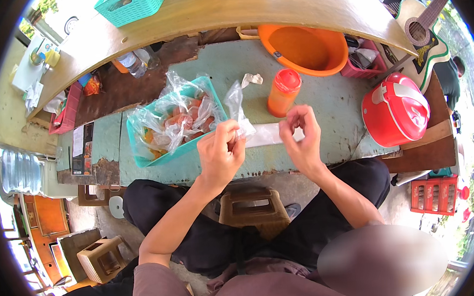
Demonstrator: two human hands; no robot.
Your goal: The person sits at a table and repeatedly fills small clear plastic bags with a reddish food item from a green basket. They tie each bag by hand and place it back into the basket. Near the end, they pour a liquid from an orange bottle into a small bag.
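Observation:
My left hand (pixel 221 151) pinches a small clear plastic bag (pixel 235 104), which stands up from the fingertips. To its right, my right hand (pixel 303 138) is raised with thumb and forefinger curled towards each other; whether anything thin is between them I cannot tell. Flat clear plastic (pixel 263 135) lies on the table between and behind the hands. Just beyond my right hand stands a squeeze bottle (pixel 283 93) of orange sauce with a red lid. Left of my hands, a teal plastic basket (pixel 173 153) holds several knotted clear bags (pixel 179 121) with orange-red contents.
A crumpled white scrap (pixel 252 79) lies behind the bag. An orange basin (pixel 304 50) sits under the raised wooden shelf (pixel 214 16). At the right is a red rice container (pixel 396 109) with a handle. A printed menu sheet (pixel 82 148) lies at the left.

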